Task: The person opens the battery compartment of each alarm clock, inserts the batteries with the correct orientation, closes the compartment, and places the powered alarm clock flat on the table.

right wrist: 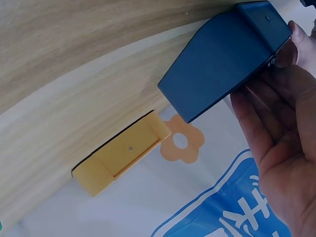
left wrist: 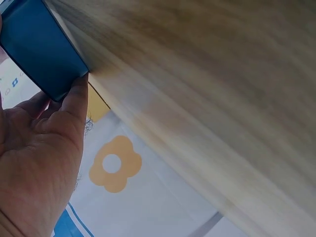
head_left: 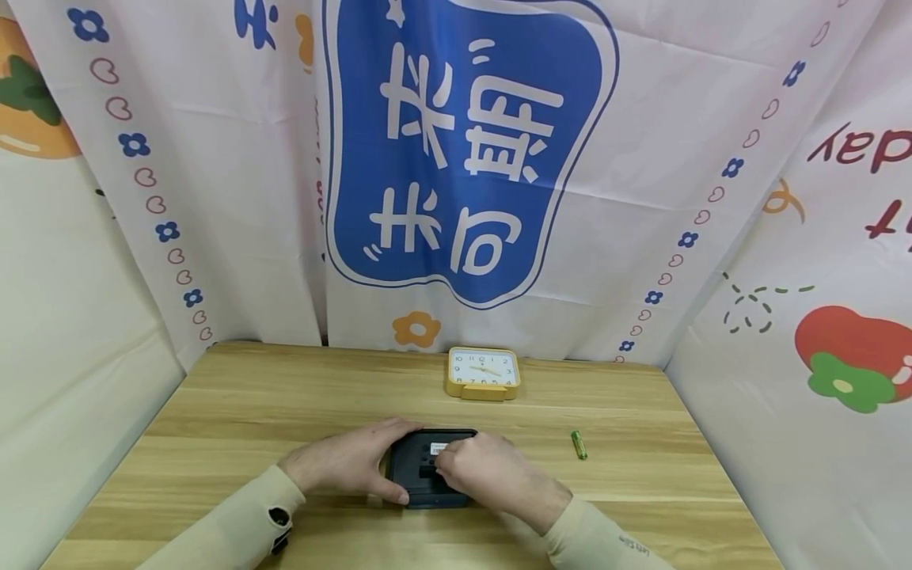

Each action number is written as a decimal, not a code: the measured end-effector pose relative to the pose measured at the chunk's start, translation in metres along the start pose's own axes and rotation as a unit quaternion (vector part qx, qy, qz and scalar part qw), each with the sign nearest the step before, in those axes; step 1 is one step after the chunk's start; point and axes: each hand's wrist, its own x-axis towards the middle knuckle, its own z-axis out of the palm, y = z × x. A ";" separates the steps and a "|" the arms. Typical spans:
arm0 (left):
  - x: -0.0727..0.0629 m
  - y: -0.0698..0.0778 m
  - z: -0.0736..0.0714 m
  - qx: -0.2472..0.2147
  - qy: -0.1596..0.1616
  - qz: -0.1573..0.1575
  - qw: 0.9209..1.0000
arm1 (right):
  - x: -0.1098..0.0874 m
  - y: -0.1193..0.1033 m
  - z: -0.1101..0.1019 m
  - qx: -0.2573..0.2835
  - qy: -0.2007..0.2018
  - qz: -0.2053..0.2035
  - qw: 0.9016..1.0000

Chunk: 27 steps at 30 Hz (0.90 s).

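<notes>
- While the left hand (head_left: 356, 459) grips the case (head_left: 408, 467) at the head view's lower centre, fingers wide, the right hand (head_left: 488, 475) curls its fingers over the back; what they hold, I cannot tell.
- Battery (head_left: 579, 445) on the worktop (head_left: 214, 443), lower right; clock (head_left: 483, 370) above the case.
- Left wrist: case, upper left.
- Right wrist: case upper right, clock lower left.

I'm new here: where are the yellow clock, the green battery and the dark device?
Yellow clock (head_left: 484, 369), head view: its white dial.
Green battery (head_left: 579, 445), head view: middle of its side.
Dark device (head_left: 413, 470), head view: bare upward-facing panel.
</notes>
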 end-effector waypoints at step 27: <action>-0.002 0.002 0.001 0.004 0.008 0.012 1.000 | -0.002 0.013 -0.006 0.013 0.077 0.040 0.996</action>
